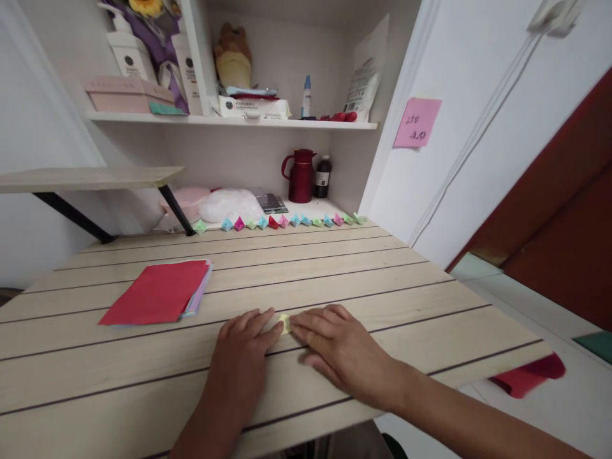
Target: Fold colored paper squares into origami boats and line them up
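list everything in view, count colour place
table: 1, pale, foreground
paper slip: 1, yellow, mid-table
paper stack: 1, red top, table left
folded papers: about 14, mixed, table's back edge
riser: 1, pale, back left
shelf unit: 1, white, behind table
jug: 1, red, lower shelf
bottle: 1, dark, beside jug
toy: 1, brown, upper shelf
box: 1, pink, upper left
shelf clutter: several, mixed, both levels
note: 1, pink, right wall
unclear item: 1, red, lower right
left hand: 1, bare, touching slip
right hand: 1, bare, touching slip

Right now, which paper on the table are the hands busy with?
The small yellow piece between the left hand and right hand. The red-topped stack lies farther left, and the row of folded pieces sits along the back; neither is touched.
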A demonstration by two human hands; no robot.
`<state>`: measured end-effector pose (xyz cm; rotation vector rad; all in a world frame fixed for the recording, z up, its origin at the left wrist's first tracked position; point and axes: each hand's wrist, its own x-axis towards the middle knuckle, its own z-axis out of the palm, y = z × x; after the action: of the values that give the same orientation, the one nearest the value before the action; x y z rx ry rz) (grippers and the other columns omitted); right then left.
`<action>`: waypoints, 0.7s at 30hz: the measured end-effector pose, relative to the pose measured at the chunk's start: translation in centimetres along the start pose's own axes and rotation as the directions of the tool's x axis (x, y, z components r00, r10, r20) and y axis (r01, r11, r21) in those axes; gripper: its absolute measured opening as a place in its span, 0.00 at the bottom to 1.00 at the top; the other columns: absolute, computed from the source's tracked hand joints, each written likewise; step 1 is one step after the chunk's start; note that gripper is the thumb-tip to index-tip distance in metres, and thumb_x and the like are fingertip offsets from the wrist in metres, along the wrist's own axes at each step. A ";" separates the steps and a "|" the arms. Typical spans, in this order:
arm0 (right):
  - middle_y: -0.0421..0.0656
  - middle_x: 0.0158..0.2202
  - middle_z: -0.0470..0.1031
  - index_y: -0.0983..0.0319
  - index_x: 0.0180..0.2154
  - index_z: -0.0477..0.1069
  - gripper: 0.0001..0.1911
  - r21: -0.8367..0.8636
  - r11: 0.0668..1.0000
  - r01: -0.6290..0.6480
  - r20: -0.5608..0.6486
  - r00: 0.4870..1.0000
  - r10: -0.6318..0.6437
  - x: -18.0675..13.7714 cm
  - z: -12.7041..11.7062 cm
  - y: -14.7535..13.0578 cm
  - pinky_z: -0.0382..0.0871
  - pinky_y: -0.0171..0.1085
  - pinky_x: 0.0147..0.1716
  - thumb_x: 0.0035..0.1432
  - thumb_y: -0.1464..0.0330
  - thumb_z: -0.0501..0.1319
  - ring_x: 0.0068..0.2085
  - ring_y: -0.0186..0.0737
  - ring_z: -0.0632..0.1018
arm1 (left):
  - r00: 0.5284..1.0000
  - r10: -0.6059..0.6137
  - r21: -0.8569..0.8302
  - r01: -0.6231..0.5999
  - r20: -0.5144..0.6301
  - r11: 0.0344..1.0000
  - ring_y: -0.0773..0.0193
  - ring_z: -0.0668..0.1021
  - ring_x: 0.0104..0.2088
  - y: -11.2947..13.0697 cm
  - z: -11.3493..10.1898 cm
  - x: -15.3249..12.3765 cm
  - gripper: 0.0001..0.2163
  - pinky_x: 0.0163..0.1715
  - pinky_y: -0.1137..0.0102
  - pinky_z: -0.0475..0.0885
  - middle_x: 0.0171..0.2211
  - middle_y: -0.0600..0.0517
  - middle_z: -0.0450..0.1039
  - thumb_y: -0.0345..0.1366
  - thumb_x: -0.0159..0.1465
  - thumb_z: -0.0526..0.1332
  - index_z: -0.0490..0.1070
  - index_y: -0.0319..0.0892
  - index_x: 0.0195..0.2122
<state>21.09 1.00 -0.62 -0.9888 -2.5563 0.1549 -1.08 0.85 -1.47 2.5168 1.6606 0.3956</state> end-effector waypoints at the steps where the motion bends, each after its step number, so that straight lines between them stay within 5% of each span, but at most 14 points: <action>1: 0.48 0.60 0.68 0.56 0.62 0.60 0.24 -0.009 1.000 0.007 0.018 1.000 -0.007 -0.3 0.1 -0.3 0.59 0.46 0.55 0.66 0.60 0.55 0.57 0.46 0.69 | 1.000 0.000 -0.005 0.000 -0.003 1.000 0.52 0.68 0.59 0.0 0.0 0.0 0.30 0.57 0.50 0.62 0.60 0.55 0.67 0.19 0.55 0.51 0.72 0.54 0.53; 12: 0.45 0.63 0.64 0.54 0.64 0.56 0.27 -0.029 0.995 -0.099 0.080 0.992 0.101 -0.4 0.2 -0.6 0.54 0.52 0.60 0.67 0.58 0.53 0.64 0.51 0.60 | 0.999 -0.036 -0.041 0.036 0.002 0.999 0.53 0.69 0.59 0.2 -0.2 0.1 0.28 0.57 0.50 0.62 0.59 0.55 0.68 0.19 0.56 0.52 0.73 0.54 0.52; 17: 0.44 0.49 0.75 0.56 0.47 0.73 0.13 0.045 0.972 -0.232 0.028 0.973 0.231 1.8 0.5 -0.3 0.61 0.47 0.51 0.67 0.64 0.53 0.51 0.46 0.71 | 0.999 -0.040 -0.060 0.040 -0.004 0.997 0.54 0.69 0.59 0.2 -0.2 0.1 0.29 0.57 0.51 0.62 0.59 0.55 0.69 0.19 0.56 0.51 0.73 0.53 0.52; 21: 0.43 0.40 0.74 0.60 0.39 0.72 0.07 0.174 0.908 -0.381 -0.001 0.922 0.387 3.9 1.1 1.0 0.64 0.41 0.43 0.58 0.65 0.63 0.42 0.42 0.72 | 0.999 -0.051 -0.072 0.050 -0.007 0.996 0.55 0.69 0.59 0.3 -0.3 0.1 0.29 0.57 0.51 0.62 0.59 0.55 0.69 0.18 0.55 0.51 0.74 0.54 0.52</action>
<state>18.68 4.41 -0.62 -1.4011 -2.2416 0.4536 -0.87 0.83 -1.13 2.4202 1.6776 0.4537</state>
